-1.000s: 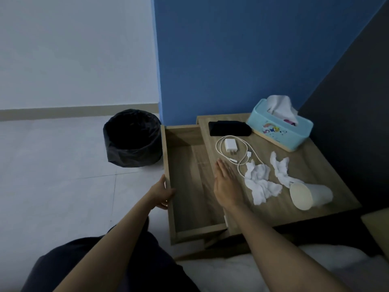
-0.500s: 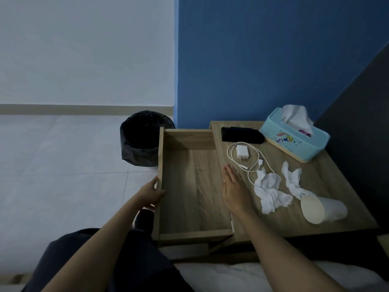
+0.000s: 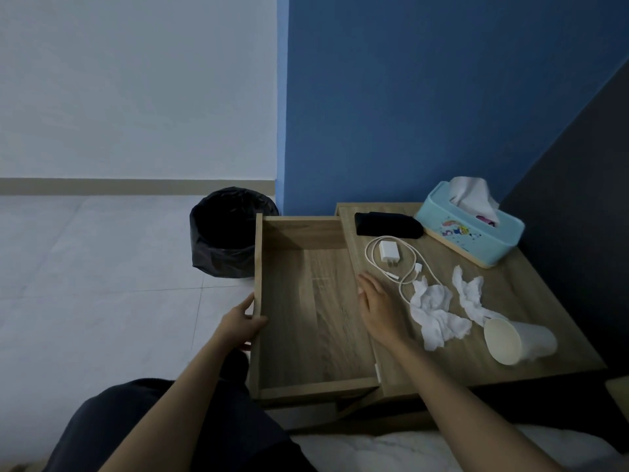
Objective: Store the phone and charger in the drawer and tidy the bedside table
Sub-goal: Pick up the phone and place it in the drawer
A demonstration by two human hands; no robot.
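**Drawer drawn out, nothing stowed yet**

The drawer (image 3: 306, 318) has slid further out of the bench (image 3: 531, 301) than it was half a second ago, drawn by the left hand (image 3: 243, 323). The right hand (image 3: 379, 304) has kept its place on the bench's left edge.

Nearest, the left hand grips the drawer's outer panel, thumb outside and fingers (image 3: 259, 321) hooked over the top edge. The right hand lies flat on the bench with fingers (image 3: 369, 284) straight and together, holding nothing. The drawer shows only bare wood inside.

Right of that hand lie two crumpled tissues (image 3: 435, 311) and a cup (image 3: 517, 340) on its side. Farther back, the white charger (image 3: 389, 252) sits inside the loop of its cable (image 3: 408, 277), one end of which runs up against a tissue. Behind it the dark phone (image 3: 388, 225) lies flat near the back edge, just beside the tissue box (image 3: 473, 233). A black-lined bin (image 3: 228, 233) stands on the floor beyond the drawer.

Opening the drawer looks all but done, and storing comes next. The right hand would need to lift, reach past the cable for the phone, or gather charger and cable together, and carry them left into the drawer. The loose cable may trail and drag the tissue.
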